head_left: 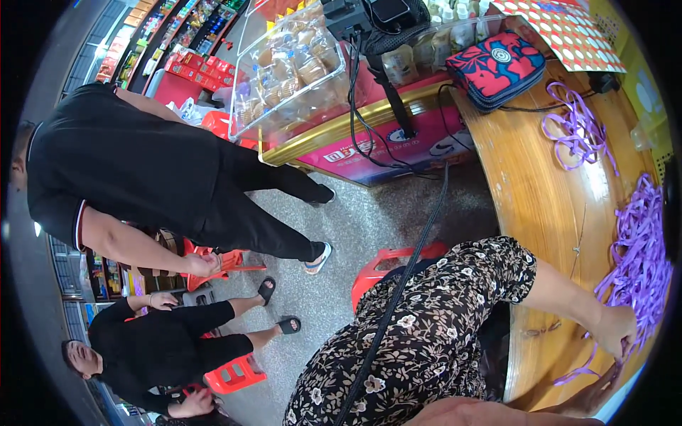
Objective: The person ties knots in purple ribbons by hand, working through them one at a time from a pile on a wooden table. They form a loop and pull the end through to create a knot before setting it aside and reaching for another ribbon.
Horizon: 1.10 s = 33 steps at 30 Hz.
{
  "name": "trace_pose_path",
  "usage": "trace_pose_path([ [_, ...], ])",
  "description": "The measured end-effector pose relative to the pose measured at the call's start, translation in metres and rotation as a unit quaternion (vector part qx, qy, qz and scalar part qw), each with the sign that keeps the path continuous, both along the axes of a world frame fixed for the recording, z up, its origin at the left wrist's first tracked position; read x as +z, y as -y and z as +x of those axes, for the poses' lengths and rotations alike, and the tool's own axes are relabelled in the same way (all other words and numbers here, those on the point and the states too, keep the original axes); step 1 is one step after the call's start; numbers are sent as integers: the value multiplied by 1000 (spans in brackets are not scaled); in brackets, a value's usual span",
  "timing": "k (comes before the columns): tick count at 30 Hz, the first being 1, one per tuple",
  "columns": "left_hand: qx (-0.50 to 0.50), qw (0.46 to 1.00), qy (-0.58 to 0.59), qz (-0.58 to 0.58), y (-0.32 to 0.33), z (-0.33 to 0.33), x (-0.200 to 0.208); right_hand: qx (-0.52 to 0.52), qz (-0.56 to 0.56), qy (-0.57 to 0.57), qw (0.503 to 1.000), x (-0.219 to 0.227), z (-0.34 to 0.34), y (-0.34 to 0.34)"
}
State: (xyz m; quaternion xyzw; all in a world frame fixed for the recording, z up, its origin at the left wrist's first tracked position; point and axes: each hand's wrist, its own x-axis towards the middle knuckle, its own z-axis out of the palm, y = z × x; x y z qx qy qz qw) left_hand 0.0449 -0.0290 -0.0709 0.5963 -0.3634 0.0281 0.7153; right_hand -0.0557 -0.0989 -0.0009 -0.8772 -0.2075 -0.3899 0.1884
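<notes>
My left hand (615, 331) is over the right end of the wooden table, its fingers closed on purple ribbon at the edge of the large heap of purple ribbon (643, 248). A loose strip of it trails onto the wood below that hand. My right hand (605, 389) comes up from the lower edge in shadow. Its fingertips draw together close to the left fingertips; what they hold, if anything, is hidden. Farther up on the table lies a smaller looped bundle of purple ribbon (579, 131).
A red and blue patterned pouch (499, 67) sits at the table's (540, 206) far end, beside a dotted sheet (561, 32). Clear bins of packaged food (291, 64) top a display counter. A black strap (405, 284) crosses the view. Two people in black (128, 163) are at left, near red stools (236, 374).
</notes>
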Motion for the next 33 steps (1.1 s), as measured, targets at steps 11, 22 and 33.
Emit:
trace_pose_path([
  [11, -23, 997, -53, 46, -17, -4, 14, -78, 24, -40, 996, -5, -8, 12],
  [22, -54, 992, -110, -18, -9, -2, 7, -131, 1, -67, 989, -32, -1, 64],
  [33, -20, 994, -99, 45, -17, -10, 14, -85, -7, -61, 994, -35, 1, 69],
])
